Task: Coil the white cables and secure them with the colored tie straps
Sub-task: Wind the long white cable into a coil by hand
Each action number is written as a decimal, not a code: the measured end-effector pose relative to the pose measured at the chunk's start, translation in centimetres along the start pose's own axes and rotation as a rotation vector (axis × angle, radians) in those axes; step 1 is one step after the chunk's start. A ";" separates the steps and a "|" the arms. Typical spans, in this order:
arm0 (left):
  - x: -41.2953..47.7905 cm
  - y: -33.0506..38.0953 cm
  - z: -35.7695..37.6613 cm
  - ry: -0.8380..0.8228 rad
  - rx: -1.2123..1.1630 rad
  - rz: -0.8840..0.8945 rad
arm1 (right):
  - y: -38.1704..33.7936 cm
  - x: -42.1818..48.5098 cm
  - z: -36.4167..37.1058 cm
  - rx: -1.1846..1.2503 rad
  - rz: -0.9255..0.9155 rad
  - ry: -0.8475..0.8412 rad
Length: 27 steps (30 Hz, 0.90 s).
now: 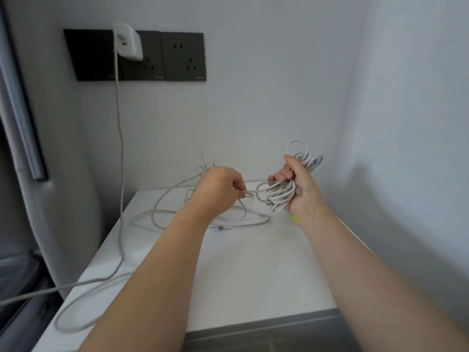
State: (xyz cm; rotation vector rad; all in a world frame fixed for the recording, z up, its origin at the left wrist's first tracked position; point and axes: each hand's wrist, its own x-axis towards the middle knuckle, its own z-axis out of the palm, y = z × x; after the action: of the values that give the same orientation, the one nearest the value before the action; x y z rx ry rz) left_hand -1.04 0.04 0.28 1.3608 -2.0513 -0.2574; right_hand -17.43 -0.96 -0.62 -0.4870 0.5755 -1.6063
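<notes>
My right hand (298, 184) grips a bundle of coiled white cable (281, 194), held above the white table (253, 270); loops stick out above and below the fist. My left hand (223, 189) pinches a strand of the same cable just left of the bundle. More loose white cable (157, 214) lies in loops on the table behind my left arm. A small piece of a yellow tie strap (294, 219) shows on the table under my right wrist, mostly hidden.
A white charger (128, 41) sits in a black wall socket panel (182, 57); its cable (119, 148) hangs down, crosses the table's left side and runs off to the left. A grey padded edge (38, 174) stands at the left. A wall closes the right side.
</notes>
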 end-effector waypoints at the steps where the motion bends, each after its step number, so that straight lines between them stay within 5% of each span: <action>1: 0.1 -0.1 0.0 -0.002 0.005 0.000 | 0.1 0.0 0.1 0.000 -0.004 -0.002; 6: 0.0 0.1 0.0 0.017 0.130 0.087 | 0.2 0.1 0.0 0.086 -0.019 -0.019; 15: 0.2 -0.2 0.1 0.138 0.016 -0.113 | -0.4 -0.3 0.1 0.086 0.026 -0.156; 27: 0.6 0.2 -3.0 0.375 -1.334 -0.292 | -0.4 0.1 -0.5 -0.198 0.011 -0.101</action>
State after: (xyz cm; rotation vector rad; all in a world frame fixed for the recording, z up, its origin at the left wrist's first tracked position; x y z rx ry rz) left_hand 0.53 0.18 2.87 0.7073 -0.9148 -1.1383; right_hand -18.09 -0.97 -0.74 -0.7067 0.6626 -1.5122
